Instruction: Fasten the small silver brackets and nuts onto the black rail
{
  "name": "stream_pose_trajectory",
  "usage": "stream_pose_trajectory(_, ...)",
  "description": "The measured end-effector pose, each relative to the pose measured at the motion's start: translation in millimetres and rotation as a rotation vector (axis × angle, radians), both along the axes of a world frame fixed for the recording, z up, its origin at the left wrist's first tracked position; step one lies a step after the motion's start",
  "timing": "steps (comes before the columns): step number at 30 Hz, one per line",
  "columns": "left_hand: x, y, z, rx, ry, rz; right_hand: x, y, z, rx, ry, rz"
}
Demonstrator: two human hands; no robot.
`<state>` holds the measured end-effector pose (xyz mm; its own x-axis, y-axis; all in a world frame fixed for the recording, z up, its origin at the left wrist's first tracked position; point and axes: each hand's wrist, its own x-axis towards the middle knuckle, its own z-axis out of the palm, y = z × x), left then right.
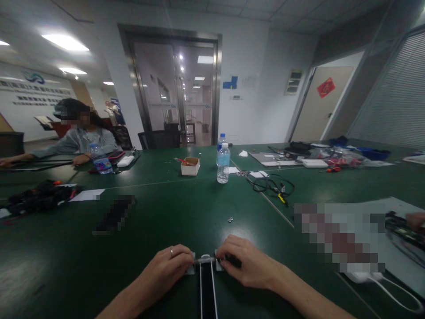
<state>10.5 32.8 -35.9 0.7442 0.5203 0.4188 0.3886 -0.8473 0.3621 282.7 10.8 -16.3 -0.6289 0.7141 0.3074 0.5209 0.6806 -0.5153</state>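
Note:
A long black strip with pale edges (208,292) runs from the bottom edge of the view to between my hands. Across its far end lies a thin metal rod (205,260), with a small grey metal plate on each side. My left hand (169,268), a ring on one finger, is closed on the left plate (190,269). My right hand (244,261) has its fingers closed at the right plate (219,266). Two small metal rings (230,219) lie on the table beyond my right hand.
On the green table (159,217) are water bottles (223,166), a small box (190,167), cables (270,184) and a dark blurred object (116,214). A person (86,133) sits at the left; another person's hand (415,220) shows at the right edge.

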Motion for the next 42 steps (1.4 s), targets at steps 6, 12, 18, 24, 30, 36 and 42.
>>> stream_pose_trajectory(6,-1.0,-1.0,-1.1,-0.066,-0.014,0.014,-0.5,0.3,-2.6,0.001,-0.006,-0.006)
stream_pose_trajectory(12,-0.1,-0.2,-3.3,-0.093,-0.038,0.024,-1.5,-1.4,0.7,-0.021,-0.003,-0.019)
stream_pose_trajectory(18,0.6,-1.9,-1.5,-0.174,-0.075,0.042,-1.3,-1.0,-2.5,-0.029,-0.02,-0.045)
stream_pose_trajectory(24,0.9,-2.7,0.6,-0.262,-0.047,0.152,-2.0,-0.2,-2.3,-0.03,-0.027,-0.046)
stream_pose_trajectory(30,3.8,-4.5,4.0,-0.33,-0.036,0.219,-1.7,0.0,-1.7,-0.025,-0.012,-0.043)
stream_pose_trajectory(36,4.2,-2.9,5.5,-0.359,-0.005,0.187,-1.0,0.6,-4.5,-0.006,0.012,-0.047)
stream_pose_trajectory(42,5.0,-1.5,2.9,-0.368,-0.01,0.216,-1.5,1.1,-3.8,-0.027,0.006,-0.047)
